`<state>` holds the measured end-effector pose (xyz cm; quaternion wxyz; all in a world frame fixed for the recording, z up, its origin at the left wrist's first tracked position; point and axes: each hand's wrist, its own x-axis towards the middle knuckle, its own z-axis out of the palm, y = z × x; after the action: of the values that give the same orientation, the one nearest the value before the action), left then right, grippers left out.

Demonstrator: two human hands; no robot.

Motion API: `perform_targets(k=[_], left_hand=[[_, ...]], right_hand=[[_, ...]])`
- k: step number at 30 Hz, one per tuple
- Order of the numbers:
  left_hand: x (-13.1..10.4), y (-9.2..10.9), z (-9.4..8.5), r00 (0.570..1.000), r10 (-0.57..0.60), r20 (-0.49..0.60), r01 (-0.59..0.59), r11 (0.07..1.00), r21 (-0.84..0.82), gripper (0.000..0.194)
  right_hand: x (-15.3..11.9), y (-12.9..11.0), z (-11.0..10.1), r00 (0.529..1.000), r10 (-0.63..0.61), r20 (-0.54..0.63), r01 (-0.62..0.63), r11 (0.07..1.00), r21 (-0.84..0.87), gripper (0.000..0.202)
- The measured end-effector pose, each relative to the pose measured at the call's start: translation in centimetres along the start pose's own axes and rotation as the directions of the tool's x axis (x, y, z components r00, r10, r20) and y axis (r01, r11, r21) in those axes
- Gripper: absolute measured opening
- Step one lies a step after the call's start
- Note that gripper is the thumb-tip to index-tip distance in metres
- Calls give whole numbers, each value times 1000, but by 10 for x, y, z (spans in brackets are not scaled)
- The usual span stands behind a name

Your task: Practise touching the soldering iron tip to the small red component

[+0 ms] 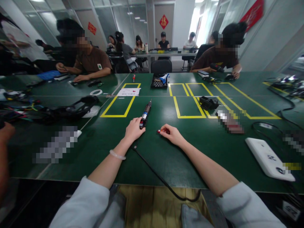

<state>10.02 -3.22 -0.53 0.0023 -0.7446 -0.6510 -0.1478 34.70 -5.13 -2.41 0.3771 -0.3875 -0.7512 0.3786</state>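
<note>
My left hand [134, 129] is closed around the rear part of an electric screwdriver [147, 110], dark with a blue-and-silver band. Its thin bit points away from me across the green tabletop. To the right, my right hand [173, 135] pinches a small red-tipped piece [159, 131] between thumb and fingers, close to the table surface. Most of that piece is hidden by the fingers, so its kind is unclear. A black cord [156, 174] runs from beside my left wrist over the table's near edge toward my lap.
Yellow tape outlines [190, 117] mark the green table [152, 158]. A black tray [159, 83] holds small items. Right are a black bracket-like part [209, 103] and a white power bank-like case [266, 158]. Left lie black harness parts [78, 106] and a tape ring [96, 92]. People sit around.
</note>
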Motion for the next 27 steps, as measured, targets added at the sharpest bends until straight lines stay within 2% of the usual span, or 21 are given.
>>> perform_targets(k=[5,8,17,22,27], left_hand=[[-13,34,4,981,194,12,-192,978,-85,62],[-19,46,2,964,264,23,-259,958,-119,61],[-21,49,0,939,342,43,-329,926,-184,62],[-22,52,-2,938,344,44,-330,926,-184,62],[-23,52,-5,941,335,54,-323,934,-153,61]], right_hand=[[0,1,0,999,-2,-47,3,1000,3,15],[1,3,0,997,-4,-72,2,999,-36,12],[8,6,7,997,-34,-71,13,961,-277,11],[10,6,9,998,-31,-63,17,978,-208,14],[8,2,8,990,-143,-6,138,964,-225,7]])
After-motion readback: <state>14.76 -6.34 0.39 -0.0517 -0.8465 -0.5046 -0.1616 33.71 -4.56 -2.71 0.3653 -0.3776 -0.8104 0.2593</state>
